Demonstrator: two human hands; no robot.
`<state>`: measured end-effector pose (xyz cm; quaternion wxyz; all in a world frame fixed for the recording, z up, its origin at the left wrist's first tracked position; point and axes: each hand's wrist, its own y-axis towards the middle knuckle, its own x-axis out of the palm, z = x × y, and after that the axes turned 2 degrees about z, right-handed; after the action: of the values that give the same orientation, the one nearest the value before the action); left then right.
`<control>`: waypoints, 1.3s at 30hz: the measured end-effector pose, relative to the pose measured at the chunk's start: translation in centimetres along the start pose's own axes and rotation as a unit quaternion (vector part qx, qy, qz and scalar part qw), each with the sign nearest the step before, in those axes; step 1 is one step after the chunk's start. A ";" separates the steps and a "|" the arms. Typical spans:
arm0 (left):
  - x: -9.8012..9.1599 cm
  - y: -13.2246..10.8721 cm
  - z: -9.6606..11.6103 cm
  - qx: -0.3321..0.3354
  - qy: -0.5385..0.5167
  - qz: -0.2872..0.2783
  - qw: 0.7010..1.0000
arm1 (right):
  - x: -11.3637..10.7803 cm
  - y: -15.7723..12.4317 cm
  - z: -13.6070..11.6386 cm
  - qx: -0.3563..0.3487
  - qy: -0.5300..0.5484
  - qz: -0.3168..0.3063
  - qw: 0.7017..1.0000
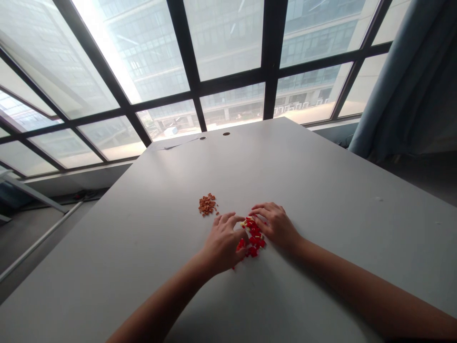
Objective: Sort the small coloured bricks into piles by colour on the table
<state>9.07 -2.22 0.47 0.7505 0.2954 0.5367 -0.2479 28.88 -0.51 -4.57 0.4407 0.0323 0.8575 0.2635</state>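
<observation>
Red pieces (255, 234) are heaped in a small pile on a big whitish desk (160, 214), right between the two hands, with a few pale yellow bits (243, 223) mixed in at the far end. A separate little heap of brown pieces (207, 206) sits just past the left hand, with a couple of loose ones beside it.

The desk is plain and pretty smooth, with two round holes (226, 134) near the far edge and a tiny white scrap (379, 199) out on the right. Behind it there's a wall of windows (230, 38) in dark frames, bright out there, with buildings (314, 31) across the way. Blue-grey curtain (400, 85) on the right, white metal bars (41, 241) over grey floor (21, 233) on the left.

As for the fingers: the left hand (224, 240) is at the near-left side of the red pile, fingers spread and bent, thumb well apart from the index finger, red showing in the gap. The right hand (274, 224) is at the far-right side, fingers loosely curved with the tips at the pile's edge. Can't tell if those are pinching a piece or just touching.
</observation>
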 end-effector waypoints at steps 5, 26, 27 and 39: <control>0.1 -0.2 -0.1 -0.013 -0.024 0.005 1.000 | 0.0 0.0 0.0 0.001 0.001 -0.003 1.000; -0.4 -1.4 0.3 -0.057 0.010 0.032 0.998 | 0.1 0.0 0.0 -0.003 -0.001 0.005 1.000; -0.4 -1.4 0.4 -0.058 0.008 0.029 0.998 | 0.1 0.0 0.0 -0.005 -0.002 0.007 1.000; -2.2 -0.6 -1.5 -0.062 0.081 0.117 0.988 | 0.0 -0.1 0.0 0.000 0.002 -0.002 1.000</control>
<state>6.99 -1.46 2.10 0.7455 0.3277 0.5718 -0.1001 28.90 -0.53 -4.62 0.4396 0.0303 0.8583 0.2628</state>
